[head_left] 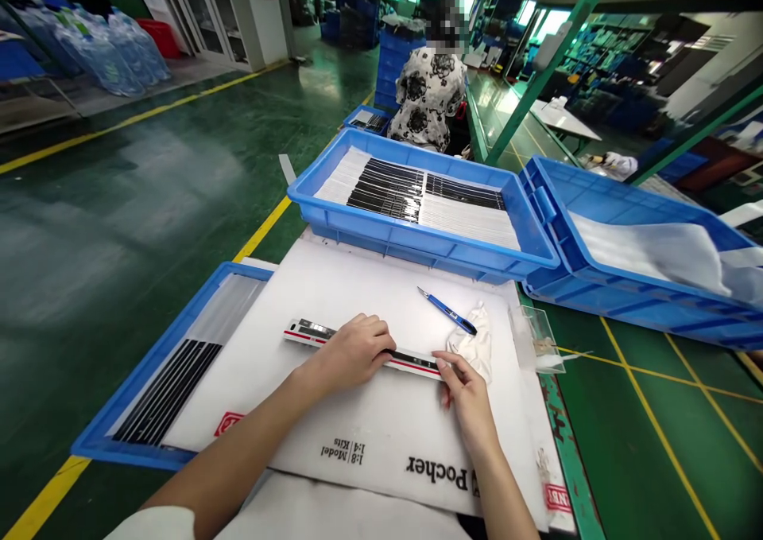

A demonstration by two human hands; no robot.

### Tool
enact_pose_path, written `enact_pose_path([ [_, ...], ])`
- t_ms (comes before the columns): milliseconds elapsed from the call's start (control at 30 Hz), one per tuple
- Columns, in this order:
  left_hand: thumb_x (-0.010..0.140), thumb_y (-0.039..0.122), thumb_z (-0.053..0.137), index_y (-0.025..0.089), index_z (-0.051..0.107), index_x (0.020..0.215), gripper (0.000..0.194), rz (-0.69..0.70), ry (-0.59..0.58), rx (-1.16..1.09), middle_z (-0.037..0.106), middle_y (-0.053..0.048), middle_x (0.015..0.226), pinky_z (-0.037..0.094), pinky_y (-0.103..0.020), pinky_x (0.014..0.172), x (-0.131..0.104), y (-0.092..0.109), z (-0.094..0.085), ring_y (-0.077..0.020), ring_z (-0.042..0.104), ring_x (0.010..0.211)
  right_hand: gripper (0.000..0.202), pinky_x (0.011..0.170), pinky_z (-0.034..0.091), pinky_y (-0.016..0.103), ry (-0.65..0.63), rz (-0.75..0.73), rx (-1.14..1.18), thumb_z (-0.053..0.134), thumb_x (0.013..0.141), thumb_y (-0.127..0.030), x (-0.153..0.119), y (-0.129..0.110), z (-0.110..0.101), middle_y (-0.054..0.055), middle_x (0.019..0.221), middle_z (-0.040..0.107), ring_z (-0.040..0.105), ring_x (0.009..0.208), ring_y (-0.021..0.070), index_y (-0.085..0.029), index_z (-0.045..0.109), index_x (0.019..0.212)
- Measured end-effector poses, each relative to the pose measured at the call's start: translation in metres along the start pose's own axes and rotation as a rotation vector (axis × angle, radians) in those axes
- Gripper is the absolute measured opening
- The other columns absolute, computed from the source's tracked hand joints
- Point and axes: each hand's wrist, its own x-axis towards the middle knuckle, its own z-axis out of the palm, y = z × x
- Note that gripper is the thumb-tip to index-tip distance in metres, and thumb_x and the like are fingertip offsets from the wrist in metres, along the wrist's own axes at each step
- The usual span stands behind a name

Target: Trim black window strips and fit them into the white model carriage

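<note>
A long, narrow black strip with a white edge and a red line point(310, 332) lies across the white foam-covered board point(334, 285). Over its middle, my left hand point(356, 351) is closed, with curled fingers pressing on the strip. My right hand point(468, 393) pinches the strip's right end between thumb and fingers. Just beyond that hand are a crumpled white cloth point(477, 349) and a blue craft knife point(448, 311). What exactly the strip is made of cannot be made out.
Behind the board stands a blue tray point(429, 247) of black strips and white sheets. Another blue tray point(95, 443) with strips sits at left. Stacked blue crates point(632, 301) hold white foam at right. A clear plastic box point(544, 337) is at the board's edge. A person point(429, 99) sits ahead.
</note>
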Motion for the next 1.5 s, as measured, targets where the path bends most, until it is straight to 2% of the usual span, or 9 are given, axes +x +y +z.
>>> enact_pose_path([
  [433,0.094,0.014,0.065,0.017,0.072,0.095,0.007,-0.041,-0.020,-0.061,0.069,-0.004,0.092,0.045,-0.036,0.079,0.000,-0.002,-0.002,-0.0212,0.062,0.088,0.029,0.044,0.046,0.019,-0.007,0.007,0.034,0.063,0.104,-0.040,-0.001,0.000,0.001,-0.007,0.065,0.056,0.049,0.043,0.0062,-0.013,0.066,0.113],
  [867,0.096,0.011,0.060,0.017,0.071,0.095,0.012,-0.024,0.064,-0.102,0.067,-0.005,0.090,0.045,-0.036,0.076,-0.004,-0.003,0.001,-0.0208,0.060,0.083,0.029,0.041,0.044,0.018,-0.021,0.009,0.032,0.063,0.104,-0.041,0.003,0.003,0.004,-0.008,0.062,0.055,0.047,0.041,0.0057,-0.013,0.066,0.111],
  [1067,0.096,0.011,0.059,0.018,0.071,0.098,0.014,-0.017,0.108,-0.097,0.067,-0.005,0.090,0.045,-0.036,0.076,-0.006,0.000,0.007,-0.0213,0.059,0.085,0.031,0.043,0.045,0.019,-0.024,0.002,0.035,0.062,0.104,-0.042,0.003,0.004,0.003,-0.009,0.060,0.054,0.048,0.041,0.0066,-0.013,0.067,0.112],
  [1233,0.097,0.013,0.058,0.017,0.069,0.101,0.013,-0.027,0.172,-0.077,0.068,-0.007,0.091,0.047,-0.039,0.077,-0.010,0.010,0.011,-0.0231,0.061,0.086,0.032,0.046,0.048,0.021,-0.014,-0.005,0.029,0.062,0.103,-0.044,0.001,0.003,0.002,-0.006,0.065,0.059,0.051,0.044,0.0071,-0.013,0.068,0.106],
  [1300,0.099,0.013,0.055,0.017,0.068,0.107,0.016,-0.036,0.205,-0.065,0.071,-0.008,0.097,0.048,-0.041,0.079,-0.012,0.022,0.014,-0.0242,0.062,0.088,0.032,0.046,0.049,0.021,-0.012,-0.007,0.031,0.062,0.104,-0.044,0.001,0.004,0.002,-0.005,0.067,0.061,0.052,0.045,0.0072,-0.013,0.067,0.105],
  [1367,0.100,0.013,0.053,0.017,0.064,0.120,0.024,-0.025,0.218,-0.074,0.072,-0.011,0.114,0.052,-0.043,0.085,-0.015,0.037,0.020,-0.0253,0.066,0.098,0.031,0.046,0.049,0.020,-0.012,-0.008,0.036,0.062,0.104,-0.044,0.002,0.007,0.001,-0.005,0.068,0.060,0.052,0.045,0.0071,-0.013,0.067,0.108],
  [1433,0.100,0.014,0.052,0.016,0.052,0.140,0.040,0.011,0.180,-0.125,0.066,-0.015,0.138,0.053,-0.041,0.098,-0.017,0.054,0.027,-0.0259,0.064,0.121,0.031,0.045,0.048,0.020,-0.014,-0.011,0.043,0.063,0.103,-0.043,0.003,0.009,0.001,-0.006,0.067,0.059,0.050,0.044,0.0066,-0.013,0.066,0.111],
  [1500,0.101,0.017,0.051,0.015,0.032,0.155,0.058,0.017,0.083,-0.190,0.053,-0.018,0.155,0.053,-0.038,0.106,-0.017,0.068,0.035,-0.0255,0.054,0.140,0.030,0.045,0.047,0.019,-0.016,-0.017,0.052,0.064,0.103,-0.042,0.003,0.011,0.001,-0.007,0.066,0.058,0.049,0.043,0.0062,-0.013,0.066,0.113],
])
